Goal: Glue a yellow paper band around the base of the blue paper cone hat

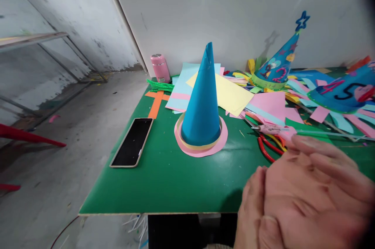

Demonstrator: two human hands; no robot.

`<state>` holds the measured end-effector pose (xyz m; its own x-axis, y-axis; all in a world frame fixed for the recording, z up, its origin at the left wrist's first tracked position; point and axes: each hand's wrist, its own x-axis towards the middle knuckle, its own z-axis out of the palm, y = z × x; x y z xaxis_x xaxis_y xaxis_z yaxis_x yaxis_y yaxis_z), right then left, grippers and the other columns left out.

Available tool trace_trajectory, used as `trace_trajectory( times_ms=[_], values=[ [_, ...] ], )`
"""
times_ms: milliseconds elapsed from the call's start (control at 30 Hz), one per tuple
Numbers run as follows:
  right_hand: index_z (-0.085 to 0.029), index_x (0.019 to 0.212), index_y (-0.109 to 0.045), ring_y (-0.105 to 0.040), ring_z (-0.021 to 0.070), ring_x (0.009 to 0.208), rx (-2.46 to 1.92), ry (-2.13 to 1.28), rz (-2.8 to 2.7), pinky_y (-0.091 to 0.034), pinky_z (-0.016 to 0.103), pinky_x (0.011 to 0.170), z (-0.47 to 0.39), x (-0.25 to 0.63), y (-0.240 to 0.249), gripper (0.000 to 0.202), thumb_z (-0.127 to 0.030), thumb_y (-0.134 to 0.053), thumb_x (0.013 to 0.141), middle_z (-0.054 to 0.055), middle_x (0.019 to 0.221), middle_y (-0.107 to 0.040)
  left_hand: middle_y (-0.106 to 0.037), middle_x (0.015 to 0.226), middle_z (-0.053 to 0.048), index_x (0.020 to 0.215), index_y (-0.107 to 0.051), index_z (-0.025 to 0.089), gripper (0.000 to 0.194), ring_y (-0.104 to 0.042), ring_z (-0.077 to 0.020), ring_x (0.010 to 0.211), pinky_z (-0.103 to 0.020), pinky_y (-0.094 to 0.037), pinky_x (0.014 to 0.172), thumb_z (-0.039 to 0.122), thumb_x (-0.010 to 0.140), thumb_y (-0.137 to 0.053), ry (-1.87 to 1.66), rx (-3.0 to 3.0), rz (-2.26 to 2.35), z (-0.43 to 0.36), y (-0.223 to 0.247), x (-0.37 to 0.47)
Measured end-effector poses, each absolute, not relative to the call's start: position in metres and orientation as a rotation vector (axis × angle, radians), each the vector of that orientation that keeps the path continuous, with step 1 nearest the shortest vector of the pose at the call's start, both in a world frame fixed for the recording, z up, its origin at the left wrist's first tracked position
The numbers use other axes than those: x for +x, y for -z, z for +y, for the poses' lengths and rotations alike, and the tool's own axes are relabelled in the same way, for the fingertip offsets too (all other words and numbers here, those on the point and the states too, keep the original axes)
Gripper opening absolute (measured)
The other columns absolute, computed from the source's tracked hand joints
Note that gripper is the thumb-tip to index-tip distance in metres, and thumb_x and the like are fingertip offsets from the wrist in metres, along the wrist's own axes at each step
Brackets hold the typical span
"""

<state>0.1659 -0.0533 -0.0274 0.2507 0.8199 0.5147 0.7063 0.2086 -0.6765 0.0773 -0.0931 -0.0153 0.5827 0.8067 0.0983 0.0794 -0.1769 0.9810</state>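
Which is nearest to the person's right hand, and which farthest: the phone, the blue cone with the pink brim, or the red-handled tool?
From the right hand, in the head view:
1. Red-handled tool: just beyond the hands.
2. Blue cone: mid-table, pink brim around its base.
3. Phone: by the table's left edge.

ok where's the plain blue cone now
In the head view, the cone stands near the middle, right of the phone, its base ringed by pink paper.
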Motion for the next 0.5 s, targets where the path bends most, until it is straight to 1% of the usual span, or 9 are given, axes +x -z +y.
trace_trajectory(
  times_ms=[67,100,133,200,233,300,367,433,500],
  values=[
    [-0.027,0.124,-0.042,-0.047,0.0288,0.111,-1.513,-0.26,-1.445,-0.043,0.049,0.082,-0.035,0.179,0.032,0.046,-0.05,-0.037,0.083,0.01,0.116,-0.054,-0.023,0.143,-0.008,0.139,-0.012,0.02,0.057,-0.027,-0.026,0.128,-0.04,-0.032,0.103,0.036,0.088,-0.031,-0.689,1.65,0.723,-0.093,0.022,0.072],
    [-0.028,0.123,-0.043,-0.048,0.0281,0.11,-1.503,-0.332,-1.417,-0.043,0.049,0.083,-0.025,0.187,0.032,0.046,-0.05,-0.039,0.083,0.01,0.115,-0.055,-0.025,0.142,-0.01,0.139,-0.012,0.019,0.058,-0.029,-0.027,0.127,-0.041,-0.033,0.102,0.035,0.087,-0.032,-0.644,1.685,0.679,-0.09,0.026,0.067],
    [-0.028,0.123,-0.044,-0.049,0.0274,0.11,-1.49,-0.394,-1.391,-0.043,0.048,0.084,-0.016,0.196,0.031,0.047,-0.051,-0.04,0.082,0.009,0.115,-0.055,-0.031,0.139,-0.011,0.138,-0.015,0.019,0.058,-0.032,-0.0277,0.125,-0.043,-0.034,0.101,0.035,0.086,-0.034,-0.621,1.738,0.627,-0.086,0.029,0.061],
    [-0.027,0.124,-0.042,-0.048,0.0262,0.11,-1.485,-0.441,-1.366,-0.042,0.047,0.086,0.001,0.213,0.03,0.048,-0.051,-0.039,0.083,0.009,0.118,-0.054,-0.042,0.132,-0.01,0.134,-0.028,0.024,0.053,-0.038,-0.0287,0.121,-0.047,-0.033,0.1,0.037,0.083,-0.04,-0.62,1.904,0.482,-0.075,0.034,0.046],
    [-0.027,0.125,-0.041,-0.048,0.0256,0.111,-1.482,-0.474,-1.35,-0.042,0.047,0.087,0.008,0.22,0.03,0.049,-0.052,-0.039,0.083,0.009,0.119,-0.053,-0.044,0.131,-0.009,0.131,-0.033,0.027,0.051,-0.038,-0.0291,0.12,-0.049,-0.032,0.1,0.039,0.082,-0.042,-0.729,1.948,0.541,-0.067,0.034,0.038],
    [-0.027,0.127,-0.039,-0.047,0.0244,0.113,-1.476,-0.539,-1.319,-0.041,0.046,0.089,0.02,0.23,0.033,0.051,-0.052,-0.038,0.083,0.008,0.123,-0.051,-0.033,0.137,-0.008,0.13,-0.029,0.029,0.049,-0.03,-0.0272,0.126,-0.051,-0.025,0.103,0.035,0.084,-0.042,-0.92,1.833,0.991,-0.047,0.032,0.022],
    [-0.025,0.129,-0.037,-0.045,0.0232,0.115,-1.475,-0.589,-1.294,-0.039,0.045,0.093,0.03,0.234,0.039,0.053,-0.052,-0.037,0.084,0.008,0.127,-0.048,-0.03,0.138,-0.009,0.129,-0.03,0.027,0.044,-0.029,-0.0244,0.126,-0.049,-0.024,0.104,0.037,0.086,-0.038,-1.072,1.592,1.33,-0.023,0.029,0.011],
    [-0.023,0.13,-0.036,-0.042,0.0222,0.119,-1.475,-0.625,-1.29,-0.035,0.044,0.097,0.04,0.234,0.047,0.055,-0.053,-0.034,0.084,0.009,0.13,-0.045,-0.028,0.139,-0.009,0.13,-0.027,0.024,0.047,-0.029,-0.0233,0.127,-0.045,-0.026,0.104,0.041,0.087,-0.034,-1.127,1.384,1.448,0.002,0.03,0.005],
    [-0.022,0.131,-0.035,-0.038,0.0211,0.122,-1.466,-0.673,-1.3,-0.031,0.043,0.101,0.048,0.231,0.052,0.057,-0.054,-0.031,0.085,0.008,0.132,-0.042,-0.027,0.14,-0.008,0.131,-0.026,0.025,0.049,-0.025,-0.023,0.129,-0.043,-0.027,0.104,0.045,0.087,-0.032,-1.119,1.275,1.396,0.023,0.035,0.004]
  ],
)
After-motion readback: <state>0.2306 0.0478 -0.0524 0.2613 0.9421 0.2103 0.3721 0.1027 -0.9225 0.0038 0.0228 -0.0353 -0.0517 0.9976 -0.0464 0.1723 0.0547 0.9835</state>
